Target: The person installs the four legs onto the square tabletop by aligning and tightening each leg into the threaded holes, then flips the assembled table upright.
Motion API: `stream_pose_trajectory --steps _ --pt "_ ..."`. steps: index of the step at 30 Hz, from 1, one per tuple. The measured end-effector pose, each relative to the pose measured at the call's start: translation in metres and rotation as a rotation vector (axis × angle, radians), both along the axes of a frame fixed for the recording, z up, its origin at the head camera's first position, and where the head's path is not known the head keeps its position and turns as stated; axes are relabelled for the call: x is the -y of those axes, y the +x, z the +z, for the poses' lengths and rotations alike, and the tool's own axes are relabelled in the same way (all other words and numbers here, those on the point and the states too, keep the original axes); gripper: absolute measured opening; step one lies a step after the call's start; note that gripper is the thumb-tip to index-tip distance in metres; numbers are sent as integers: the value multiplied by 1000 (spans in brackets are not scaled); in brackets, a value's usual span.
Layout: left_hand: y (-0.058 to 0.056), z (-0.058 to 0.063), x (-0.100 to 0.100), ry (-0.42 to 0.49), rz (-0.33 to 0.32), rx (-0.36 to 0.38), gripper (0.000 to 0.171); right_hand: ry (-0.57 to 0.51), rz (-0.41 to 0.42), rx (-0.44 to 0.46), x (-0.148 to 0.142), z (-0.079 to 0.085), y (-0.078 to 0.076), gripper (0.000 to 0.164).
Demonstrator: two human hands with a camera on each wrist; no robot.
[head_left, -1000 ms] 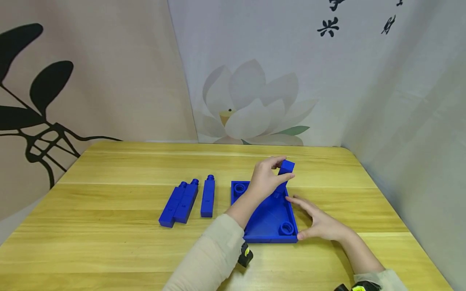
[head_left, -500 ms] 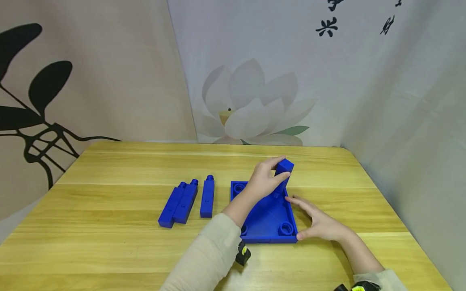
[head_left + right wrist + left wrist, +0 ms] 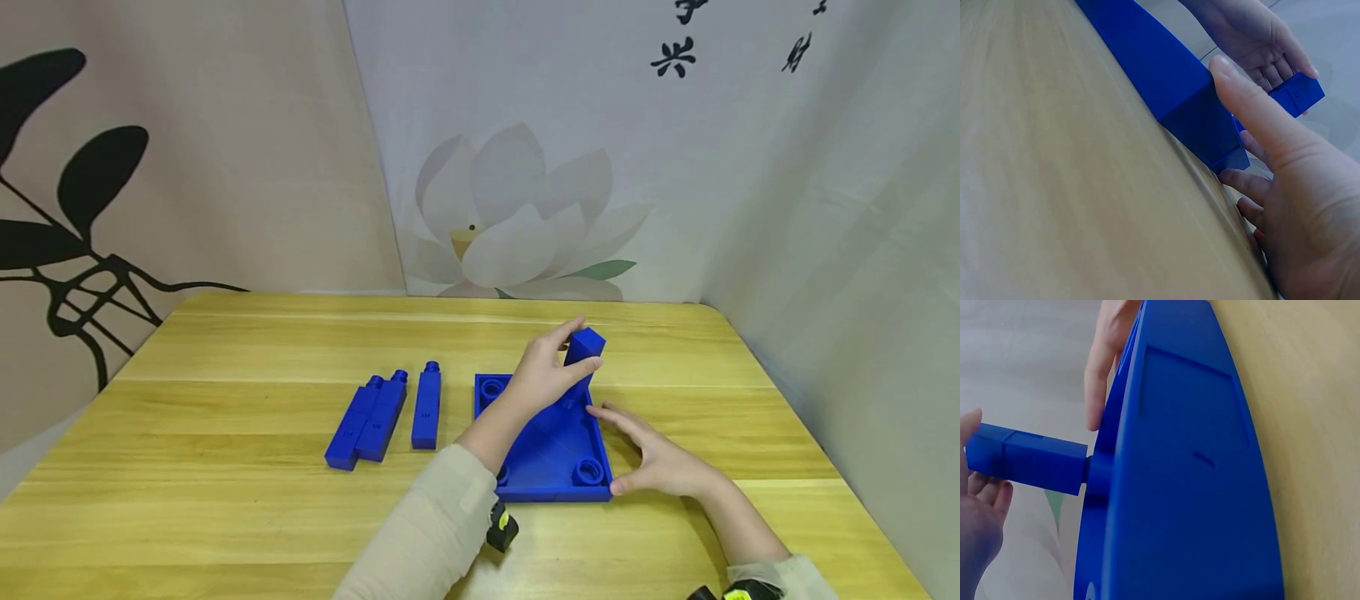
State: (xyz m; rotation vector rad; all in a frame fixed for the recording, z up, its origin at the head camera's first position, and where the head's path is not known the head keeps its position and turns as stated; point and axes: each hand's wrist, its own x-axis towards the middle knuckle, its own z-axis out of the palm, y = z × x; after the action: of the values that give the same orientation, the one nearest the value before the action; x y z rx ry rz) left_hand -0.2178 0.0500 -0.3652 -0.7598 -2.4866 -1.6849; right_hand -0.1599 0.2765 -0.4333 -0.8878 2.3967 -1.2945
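Left hand (image 3: 546,371) pinches a post (image 3: 585,346) at a blue tray's (image 3: 551,454) far-right corner; right hand (image 3: 663,464), fingers spread, touches its right side; three posts (image 3: 384,418) lie to its left.

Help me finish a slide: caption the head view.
Left hand grips a blue post at one corner of a blue tray, right hand touching its side; three more posts lie nearby.

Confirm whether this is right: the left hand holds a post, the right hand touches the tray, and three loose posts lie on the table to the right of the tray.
Not quite: the three loose posts lie to the left of the tray, not the right, as the head view shows. The left hand does hold a post, and the right hand touches the tray.
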Motion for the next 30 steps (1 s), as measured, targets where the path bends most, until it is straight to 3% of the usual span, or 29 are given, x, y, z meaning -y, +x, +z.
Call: stream_pose_trajectory --steps 7,15,19,30 --pt "1 -2 -5 59 92 -10 61 6 -5 17 1 2 1 96" --pt "6 -3 -9 94 155 -72 44 -1 1 11 0 1 1 96" --pt "6 -4 -9 95 158 -82 40 0 2 9 -1 1 1 96" --pt "5 -3 -6 99 100 -3 42 -8 -3 33 -1 1 1 95"
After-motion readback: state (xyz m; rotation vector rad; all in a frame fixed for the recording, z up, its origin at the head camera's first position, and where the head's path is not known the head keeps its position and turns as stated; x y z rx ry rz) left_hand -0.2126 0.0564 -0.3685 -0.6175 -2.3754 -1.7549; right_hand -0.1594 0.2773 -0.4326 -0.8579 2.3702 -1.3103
